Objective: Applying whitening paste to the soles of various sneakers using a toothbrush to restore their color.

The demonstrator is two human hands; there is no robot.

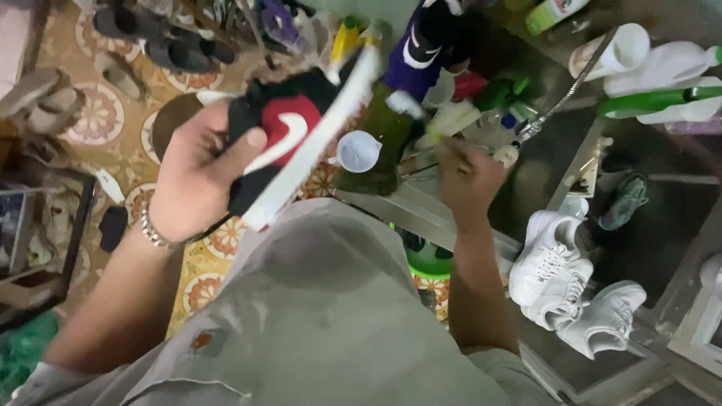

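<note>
Patterned floor tiles [98, 120] fill the left of the frame; a metal counter [541, 180] runs along the right. My left hand [197, 174], centre left, is clamped around a black and red sneaker [282, 131] with a white sole, held tilted. My right hand [466, 177], centre frame, is blurred; fingers curled on a thin brush [444, 135], grip uncertain. White sneakers [571, 289] lie at lower right. Bottles [654, 101] stand at upper right. White cup [358, 150] sits between my hands.
</note>
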